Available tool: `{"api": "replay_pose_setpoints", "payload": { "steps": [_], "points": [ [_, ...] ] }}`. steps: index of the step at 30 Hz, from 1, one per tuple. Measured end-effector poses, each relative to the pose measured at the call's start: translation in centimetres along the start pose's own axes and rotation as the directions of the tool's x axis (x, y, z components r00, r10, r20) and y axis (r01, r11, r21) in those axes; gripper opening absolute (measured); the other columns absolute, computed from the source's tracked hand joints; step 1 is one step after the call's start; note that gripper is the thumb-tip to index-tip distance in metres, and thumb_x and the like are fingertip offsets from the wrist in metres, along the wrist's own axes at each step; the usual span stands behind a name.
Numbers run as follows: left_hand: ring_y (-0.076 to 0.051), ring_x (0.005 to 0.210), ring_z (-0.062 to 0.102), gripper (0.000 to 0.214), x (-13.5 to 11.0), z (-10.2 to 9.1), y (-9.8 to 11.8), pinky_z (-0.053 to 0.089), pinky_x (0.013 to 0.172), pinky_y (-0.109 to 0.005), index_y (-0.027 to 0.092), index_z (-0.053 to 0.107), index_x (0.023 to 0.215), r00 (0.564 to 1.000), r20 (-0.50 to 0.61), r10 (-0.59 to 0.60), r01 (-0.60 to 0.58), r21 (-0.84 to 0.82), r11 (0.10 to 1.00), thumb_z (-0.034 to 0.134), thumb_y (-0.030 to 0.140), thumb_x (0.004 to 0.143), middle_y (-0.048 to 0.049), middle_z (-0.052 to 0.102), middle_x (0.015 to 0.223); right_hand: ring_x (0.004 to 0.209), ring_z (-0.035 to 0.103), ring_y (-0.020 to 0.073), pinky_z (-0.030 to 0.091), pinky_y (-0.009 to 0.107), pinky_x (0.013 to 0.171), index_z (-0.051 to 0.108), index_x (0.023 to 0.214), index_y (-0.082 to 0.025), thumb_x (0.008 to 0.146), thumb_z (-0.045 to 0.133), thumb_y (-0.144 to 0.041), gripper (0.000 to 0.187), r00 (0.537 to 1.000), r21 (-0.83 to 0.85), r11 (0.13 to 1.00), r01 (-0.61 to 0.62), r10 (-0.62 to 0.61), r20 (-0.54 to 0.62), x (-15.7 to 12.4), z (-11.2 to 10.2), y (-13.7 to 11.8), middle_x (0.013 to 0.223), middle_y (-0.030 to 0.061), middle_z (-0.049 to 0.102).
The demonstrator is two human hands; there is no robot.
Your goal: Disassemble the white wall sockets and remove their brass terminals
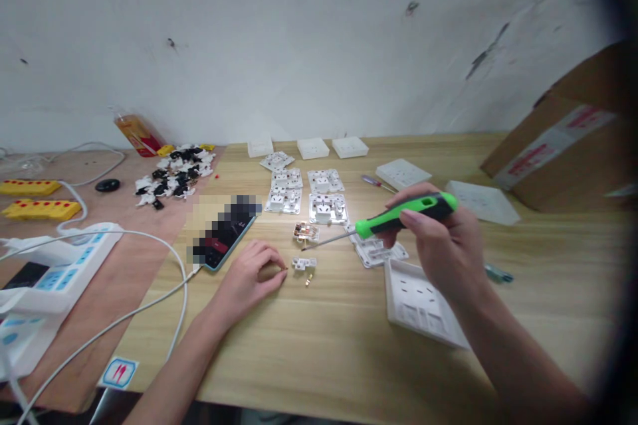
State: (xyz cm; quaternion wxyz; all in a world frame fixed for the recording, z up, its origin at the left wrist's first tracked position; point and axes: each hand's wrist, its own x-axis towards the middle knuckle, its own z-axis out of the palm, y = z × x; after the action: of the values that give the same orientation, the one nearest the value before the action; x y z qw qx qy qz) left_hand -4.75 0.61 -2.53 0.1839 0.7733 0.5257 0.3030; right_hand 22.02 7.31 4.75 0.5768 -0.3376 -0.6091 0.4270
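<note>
My right hand [441,232] is wrapped round the green and black handle of a screwdriver [406,214], whose shaft points left and down. Its tip is close to a small white socket insert with copper parts [306,232]; whether they touch I cannot tell. Below the tip sits a second small white plastic piece [304,264], with a brass contact strip [309,280] beside it. My left hand [254,272] rests on the table left of these parts, thumb and forefinger pinched together at a tiny brass-coloured bit that I cannot make out.
White socket plates [327,208] stand in rows behind the parts. Near my right forearm lies a white box-shaped cover [423,305]. A phone [226,232] with a cable, a pile of black and white pieces [174,172], power strips [74,279] and a cardboard box [558,139] flank the work area.
</note>
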Motion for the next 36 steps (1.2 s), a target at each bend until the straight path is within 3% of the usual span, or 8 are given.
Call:
{"api": "replay_pose_setpoints", "payload": {
  "steps": [6,14,32,36],
  "points": [
    [-0.022,0.098,0.055,0.009,0.0,-0.1,0.0,0.044,0.086,-0.036,0.019,0.064,0.093,0.999,0.004,-0.052,0.052,0.004,0.999,0.065,0.021,0.084,-0.0062,0.06,0.099,0.051,0.061,0.0114,0.048,0.021,0.046,0.052,0.093,-0.021,0.085,0.062,-0.029,0.015,0.994,-0.093,0.995,-0.022,0.032,0.109,-0.6,1.1,0.3,0.065,-0.0035,0.062],
    [-0.021,0.097,0.054,0.003,-0.2,0.1,-0.4,0.043,0.085,-0.036,0.019,0.065,0.087,0.999,-0.009,-0.031,0.031,-0.001,1.0,0.065,0.022,0.085,-0.0052,0.059,0.097,0.056,0.059,0.012,0.044,0.023,0.05,0.047,0.094,-0.023,0.086,0.059,-0.026,0.015,0.968,-0.367,0.923,0.118,-0.024,0.251,-0.9,3.1,-0.4,0.069,-0.0039,0.058],
    [-0.022,0.098,0.053,0.004,-0.3,0.0,-0.2,0.043,0.085,-0.037,0.019,0.065,0.087,1.0,0.005,0.012,-0.012,0.068,0.998,0.062,0.021,0.087,-0.0059,0.06,0.1,0.054,0.057,0.012,0.039,0.023,0.05,0.045,0.094,-0.022,0.086,0.056,-0.031,0.017,0.943,-0.494,0.864,0.094,0.082,0.323,0.8,4.9,-1.6,0.065,-0.004,0.059],
    [-0.022,0.096,0.054,0.005,-0.2,0.0,-0.1,0.043,0.084,-0.037,0.019,0.065,0.086,1.0,0.005,0.016,-0.017,0.084,0.996,0.061,0.021,0.088,-0.0059,0.06,0.1,0.052,0.051,0.0103,0.034,0.022,0.049,0.049,0.092,-0.021,0.082,0.056,-0.03,0.015,0.923,-0.575,0.792,0.204,0.041,0.383,1.5,6.0,-3.0,0.063,-0.0039,0.057]
  ]
}}
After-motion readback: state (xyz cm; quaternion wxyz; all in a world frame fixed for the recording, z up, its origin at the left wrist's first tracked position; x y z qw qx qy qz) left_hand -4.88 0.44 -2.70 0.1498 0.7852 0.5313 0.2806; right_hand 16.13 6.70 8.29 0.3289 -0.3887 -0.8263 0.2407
